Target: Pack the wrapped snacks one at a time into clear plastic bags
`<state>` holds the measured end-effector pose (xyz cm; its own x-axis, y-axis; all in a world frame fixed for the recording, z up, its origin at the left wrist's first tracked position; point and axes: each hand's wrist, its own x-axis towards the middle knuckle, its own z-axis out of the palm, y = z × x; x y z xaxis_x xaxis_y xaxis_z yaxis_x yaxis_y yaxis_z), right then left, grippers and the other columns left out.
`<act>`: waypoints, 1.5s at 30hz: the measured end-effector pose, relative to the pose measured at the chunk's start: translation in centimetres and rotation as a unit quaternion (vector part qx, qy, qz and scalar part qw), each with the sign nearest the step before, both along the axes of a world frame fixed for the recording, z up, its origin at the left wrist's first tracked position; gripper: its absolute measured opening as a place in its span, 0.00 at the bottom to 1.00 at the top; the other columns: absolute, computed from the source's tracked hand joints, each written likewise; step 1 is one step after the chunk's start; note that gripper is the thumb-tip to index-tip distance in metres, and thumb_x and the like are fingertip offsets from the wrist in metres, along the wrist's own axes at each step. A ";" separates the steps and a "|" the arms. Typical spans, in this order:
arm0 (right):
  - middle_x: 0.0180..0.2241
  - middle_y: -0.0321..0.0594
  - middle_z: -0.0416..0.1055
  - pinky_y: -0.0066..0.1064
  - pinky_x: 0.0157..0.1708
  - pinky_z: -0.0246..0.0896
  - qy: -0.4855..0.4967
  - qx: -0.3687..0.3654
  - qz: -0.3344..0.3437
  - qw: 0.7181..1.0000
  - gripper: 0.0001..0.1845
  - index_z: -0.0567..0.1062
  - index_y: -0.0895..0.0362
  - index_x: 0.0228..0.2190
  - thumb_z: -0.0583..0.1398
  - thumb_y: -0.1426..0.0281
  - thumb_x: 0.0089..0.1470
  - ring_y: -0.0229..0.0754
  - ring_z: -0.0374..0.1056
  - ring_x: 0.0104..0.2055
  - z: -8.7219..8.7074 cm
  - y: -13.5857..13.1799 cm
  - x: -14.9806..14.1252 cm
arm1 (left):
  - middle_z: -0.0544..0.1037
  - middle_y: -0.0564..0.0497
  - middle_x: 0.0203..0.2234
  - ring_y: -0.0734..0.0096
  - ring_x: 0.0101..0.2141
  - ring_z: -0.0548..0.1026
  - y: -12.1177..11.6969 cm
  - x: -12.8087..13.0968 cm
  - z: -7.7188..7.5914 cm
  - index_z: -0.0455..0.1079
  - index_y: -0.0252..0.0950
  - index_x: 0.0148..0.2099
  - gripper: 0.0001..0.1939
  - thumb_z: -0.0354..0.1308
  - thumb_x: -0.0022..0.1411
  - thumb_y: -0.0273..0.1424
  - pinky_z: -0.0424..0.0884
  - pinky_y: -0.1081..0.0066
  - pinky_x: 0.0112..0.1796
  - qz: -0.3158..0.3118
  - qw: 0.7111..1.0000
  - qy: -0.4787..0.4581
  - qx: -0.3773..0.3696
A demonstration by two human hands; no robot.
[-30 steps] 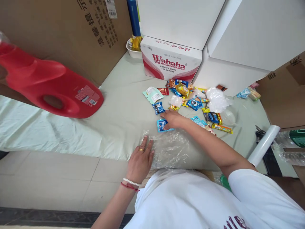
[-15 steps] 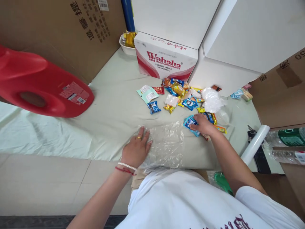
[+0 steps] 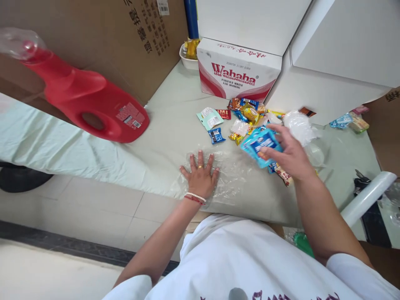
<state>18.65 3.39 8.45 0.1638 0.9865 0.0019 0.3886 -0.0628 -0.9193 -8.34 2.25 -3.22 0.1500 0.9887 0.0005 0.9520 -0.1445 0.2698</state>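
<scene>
My left hand [image 3: 200, 177] lies flat with fingers spread on a clear plastic sheet or bag [image 3: 233, 177] at the table's near edge. Pinched between thumb and fingers of my right hand [image 3: 289, 152] is a light blue snack packet [image 3: 261, 146], raised above the sheet's right side. Behind it spreads a pile of small wrapped snacks [image 3: 250, 112]. A dark blue packet [image 3: 216, 136] and a pale green packet [image 3: 210, 118] lie to the pile's left. One cream-and-red wrapper [image 3: 283, 176] shows under my right wrist.
A red jug [image 3: 103, 108] rests at the left. The Wahaha carton [image 3: 239, 71] stands at the back beside a white tub [image 3: 189, 62]. A crumpled white plastic bag [image 3: 300, 127] sits right of the snacks. On the right lies a white roll [image 3: 368, 198].
My right hand has lifted the light blue packet off the table. My left hand has spread its fingers wider on the plastic. The camera view has shifted and turned.
</scene>
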 end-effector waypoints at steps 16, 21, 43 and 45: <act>0.45 0.38 0.76 0.35 0.44 0.67 0.020 -0.167 0.167 0.971 0.31 0.74 0.54 0.53 0.70 0.56 0.50 0.46 0.71 0.43 -5.3 0.5 2.1 | 0.49 0.43 0.74 0.39 0.72 0.48 -3.8 -2.8 1.7 0.53 0.50 0.74 0.29 0.43 0.74 0.43 0.47 0.21 0.60 -0.027 0.997 0.007 -0.073; 0.49 0.40 0.76 0.36 0.51 0.64 -0.077 -0.086 0.321 0.940 0.30 0.72 0.56 0.57 0.67 0.61 0.54 0.47 0.71 0.48 -4.5 1.7 -4.5 | 0.52 0.37 0.73 0.37 0.72 0.45 -5.1 -3.1 1.5 0.58 0.41 0.72 0.29 0.48 0.73 0.41 0.45 0.26 0.63 0.005 0.997 -0.051 0.049; 0.34 0.39 0.76 0.31 0.38 0.65 -0.090 -0.071 0.246 0.962 0.14 0.78 0.55 0.39 0.56 0.60 0.68 0.41 0.71 0.36 -7.4 -9.7 -2.3 | 0.81 0.47 0.41 0.63 0.46 0.77 0.4 -11.2 2.1 0.73 0.39 0.45 0.13 0.47 0.73 0.32 0.69 0.57 0.54 -0.308 0.924 -0.219 -0.051; 0.31 0.38 0.76 0.30 0.33 0.63 -0.107 -0.117 0.202 0.967 0.17 0.78 0.55 0.39 0.56 0.57 0.67 0.41 0.70 0.33 -6.9 -7.5 -1.1 | 0.81 0.47 0.38 0.61 0.44 0.76 3.0 -9.4 2.5 0.74 0.39 0.43 0.14 0.47 0.72 0.34 0.69 0.56 0.50 -0.297 0.936 -0.184 -0.049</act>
<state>17.56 -4.08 1.55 -0.2133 0.9476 -0.2377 0.6048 -0.0630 -0.7939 -17.78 5.22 -0.71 0.6811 0.7285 0.0733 0.5511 -0.5760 0.6038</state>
